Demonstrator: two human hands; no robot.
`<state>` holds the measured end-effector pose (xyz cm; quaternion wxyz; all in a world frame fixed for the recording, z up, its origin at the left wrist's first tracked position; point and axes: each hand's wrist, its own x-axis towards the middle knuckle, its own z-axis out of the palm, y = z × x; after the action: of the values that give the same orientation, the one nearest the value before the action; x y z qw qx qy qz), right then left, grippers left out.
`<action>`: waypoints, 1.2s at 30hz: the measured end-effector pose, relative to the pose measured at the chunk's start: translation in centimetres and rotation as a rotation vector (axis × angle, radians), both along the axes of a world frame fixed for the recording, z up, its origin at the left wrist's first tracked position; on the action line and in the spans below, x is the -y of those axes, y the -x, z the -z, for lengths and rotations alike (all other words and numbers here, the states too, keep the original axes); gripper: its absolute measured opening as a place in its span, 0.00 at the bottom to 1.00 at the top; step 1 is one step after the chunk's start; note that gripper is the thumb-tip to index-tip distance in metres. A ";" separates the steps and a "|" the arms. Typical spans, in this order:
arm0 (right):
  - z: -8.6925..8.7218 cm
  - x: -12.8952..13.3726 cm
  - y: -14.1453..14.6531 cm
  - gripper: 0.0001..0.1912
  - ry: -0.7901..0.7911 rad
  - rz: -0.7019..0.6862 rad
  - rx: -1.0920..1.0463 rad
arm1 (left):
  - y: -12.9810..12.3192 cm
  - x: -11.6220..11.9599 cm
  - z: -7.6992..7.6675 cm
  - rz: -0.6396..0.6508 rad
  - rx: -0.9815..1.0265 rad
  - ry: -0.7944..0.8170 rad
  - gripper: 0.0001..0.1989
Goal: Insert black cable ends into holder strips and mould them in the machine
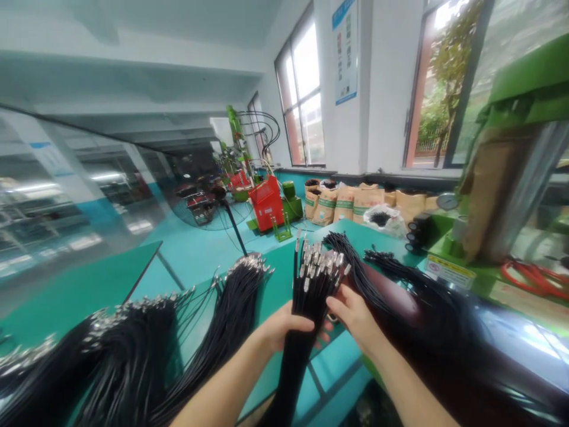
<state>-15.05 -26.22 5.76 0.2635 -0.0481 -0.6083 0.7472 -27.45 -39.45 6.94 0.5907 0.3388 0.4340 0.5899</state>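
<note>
Before me a thick bundle of black cables (306, 314) stands nearly upright, its silvery metal ends fanned out at the top. My left hand (287, 326) is wrapped round the bundle below the metal ends, thumb across the front and fingers behind. On the bundle's right side is my right hand (353, 311), fingers curled with the thumb against the cables near the metal tips. What its fingertips grip, if anything, is hidden. Left of the bundle, another heap of black cables (237, 296) with metal ends lies on the green table (278, 267).
More black cable bundles (133, 350) lie along the left. Others (351, 255) lie to the right, beside a green machine (502, 219) with a gauge. Beyond stand a fan (213, 201), a red machine (265, 204) and several sacks (344, 203) under the windows.
</note>
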 end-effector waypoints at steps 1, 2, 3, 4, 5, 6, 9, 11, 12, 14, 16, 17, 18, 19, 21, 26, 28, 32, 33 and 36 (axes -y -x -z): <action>0.1 -0.1 0.0 0.13 -0.012 0.038 0.022 | -0.1 0.0 0.2 0.013 0.008 0.007 0.21; 0.4 -0.1 0.0 0.11 -0.018 0.065 0.040 | -0.1 0.0 0.5 0.019 0.014 0.011 0.22; 0.7 -0.2 0.1 0.10 -0.016 0.077 0.051 | -0.1 0.0 0.7 0.023 0.014 0.016 0.22; 1.1 -0.3 0.0 0.09 -0.009 0.072 0.059 | -0.1 0.0 0.9 0.023 0.014 0.022 0.22; 1.4 -0.4 0.0 0.08 0.003 0.057 0.063 | -0.1 -0.1 1.1 0.014 0.013 0.029 0.22; 1.6 -0.6 -0.1 0.08 0.026 0.039 0.067 | 0.0 -0.1 1.3 0.000 0.009 0.039 0.22; 2.0 -1.0 -0.2 0.08 0.119 -0.020 0.059 | 0.3 -0.3 1.8 -0.054 -0.016 0.069 0.21; 2.0 -1.0 0.0 0.11 0.148 -0.056 0.057 | 0.6 -0.4 2.2 -0.085 -0.038 0.077 0.20; 2.0 -1.0 0.1 0.13 0.148 -0.063 0.067 | 0.6 -0.4 2.4 -0.104 -0.050 0.075 0.20; 1.9 -0.8 0.6 0.17 0.123 -0.022 0.107 | 0.7 -0.4 2.7 -0.153 -0.075 0.061 0.20; 2.0 -0.7 1.0 0.20 0.097 0.060 0.148 | 0.7 -0.5 2.9 -0.183 -0.093 0.055 0.20; 2.1 -0.7 1.1 0.20 0.097 0.087 0.156 | 0.7 -0.5 2.9 -0.184 -0.099 0.054 0.19; 2.2 -0.6 1.2 0.20 0.112 0.090 0.155 | 0.7 -0.5 3.0 -0.178 -0.103 0.055 0.18; 2.3 -0.6 1.1 0.21 0.149 0.066 0.147 | 0.7 -0.6 3.0 -0.170 -0.107 0.056 0.16; 2.4 -0.7 0.8 0.21 0.265 -0.027 0.126 | 0.9 -0.6 3.1 -0.173 -0.123 0.052 0.16; 2.8 -1.8 -0.3 0.19 0.387 -0.257 0.074 | 1.4 -0.7 3.6 -0.201 -0.123 0.081 0.16; 3.3 -2.3 -0.5 0.13 0.343 -0.240 0.088 | 1.5 -0.7 3.7 -0.192 -0.121 0.093 0.16; 4.1 -2.7 -0.3 0.12 0.303 -0.080 0.201 | 1.2 -0.6 3.3 -0.189 -0.113 0.109 0.18; 4.2 -2.6 -0.3 0.13 0.321 -0.061 0.220 | 1.1 -0.6 3.2 -0.189 -0.107 0.114 0.20; 4.1 -2.4 -0.1 0.14 0.455 -0.044 0.208 | 0.9 -0.7 3.3 -0.175 -0.098 0.152 0.22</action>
<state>-15.00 -23.82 1.67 0.1657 -0.1695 -0.4491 0.8614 -28.34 -38.74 3.65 0.5389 0.2821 0.5339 0.5873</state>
